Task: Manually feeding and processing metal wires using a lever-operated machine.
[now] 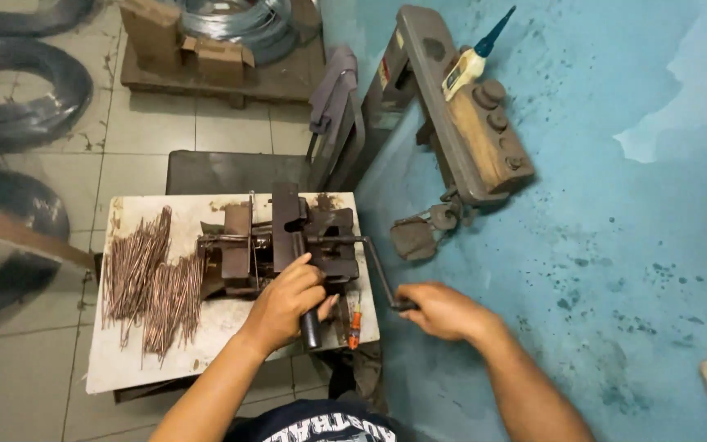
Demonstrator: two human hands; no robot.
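**Both hands on the bending jig**

Grip first: my left hand (286, 301) is wrapped tight around the dark lever handle (308, 315) that sticks out toward me from the rusty metal jig (288, 241), fingers closed right over it. My right hand (443, 311) is pressed shut on the knob end of the thin crank arm (376, 270), which runs from the jig's right side out past the edge of the surface (116, 360) — so that hand sits over the blue floor (599, 245), well apart from the left.

The jig stands on the far half of the white, stained surface, roughly centred. Just left of it lie two loose heaps of short coppery wire rods (150, 282), fanned out and touching one another. A small orange-handled tool (354, 322) lies near the surface's right edge, just beside my left hand.

Farther off, a grey machine frame (460, 123) leans over the blue floor, and dark wire coils (22, 94) rest on the tiles at upper left.
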